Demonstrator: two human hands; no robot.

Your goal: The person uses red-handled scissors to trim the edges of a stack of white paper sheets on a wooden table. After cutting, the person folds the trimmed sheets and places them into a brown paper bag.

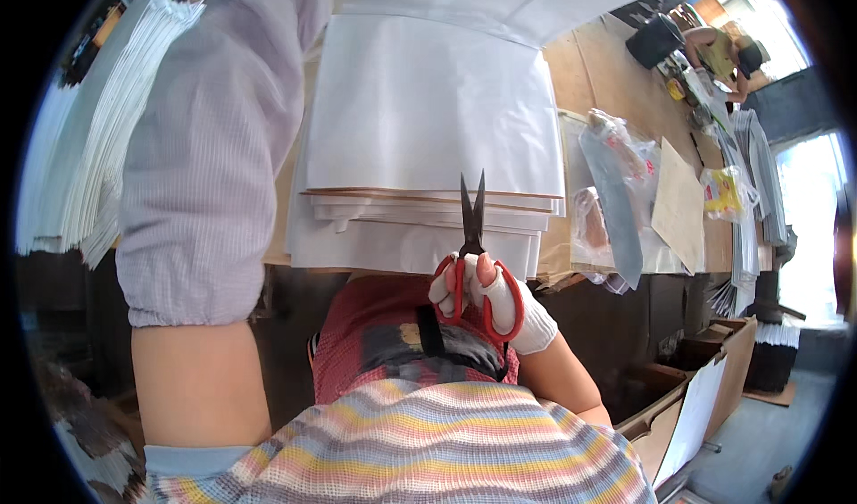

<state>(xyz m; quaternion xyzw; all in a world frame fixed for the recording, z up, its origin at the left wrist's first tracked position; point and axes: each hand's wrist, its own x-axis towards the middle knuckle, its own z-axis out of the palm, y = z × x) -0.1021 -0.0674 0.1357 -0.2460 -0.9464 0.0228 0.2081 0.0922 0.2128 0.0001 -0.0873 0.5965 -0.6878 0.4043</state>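
While gloved right hand (500,303) fingers grasp them, red-handled scissors (473,254) upright, blades just before white sheets (420,120)

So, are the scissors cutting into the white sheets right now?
No. The scissors are held upright in the gloved right hand, blades nearly closed, with no sheet of the stack between them.

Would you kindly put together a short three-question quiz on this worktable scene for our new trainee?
1. True or false: the right hand wears a white glove.
2. Which way do the blades of the red-handled scissors point? A) toward the stack of white sheets B) toward the person's lap
3. Fill in: the left hand is ___ of view, above the sleeved left arm.

Key: 1 true; 2 A; 3 out.
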